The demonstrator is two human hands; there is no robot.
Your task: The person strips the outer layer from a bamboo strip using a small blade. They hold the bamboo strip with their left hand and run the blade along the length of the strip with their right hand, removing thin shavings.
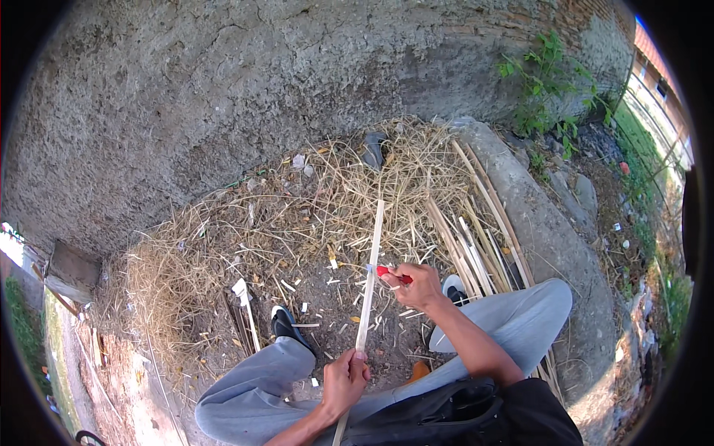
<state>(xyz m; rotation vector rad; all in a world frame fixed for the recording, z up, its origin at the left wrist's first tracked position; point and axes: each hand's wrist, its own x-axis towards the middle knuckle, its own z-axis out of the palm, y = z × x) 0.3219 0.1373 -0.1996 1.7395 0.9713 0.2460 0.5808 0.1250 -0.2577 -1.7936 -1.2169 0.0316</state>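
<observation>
A long, pale strip of split wood or bamboo runs away from me between my knees. My left hand is closed round its lower part, and the near end passes down below the hand. My right hand grips a red-handled knife. Its short blade lies against the right edge of the strip, about midway along. The far end of the strip rests over or just above the straw; I cannot tell which.
Several split strips lie in a bundle by my right leg. Dry straw and shavings cover the ground before a rough wall. A concrete ledge borders the right side. A small hatchet-like tool lies left of my left foot.
</observation>
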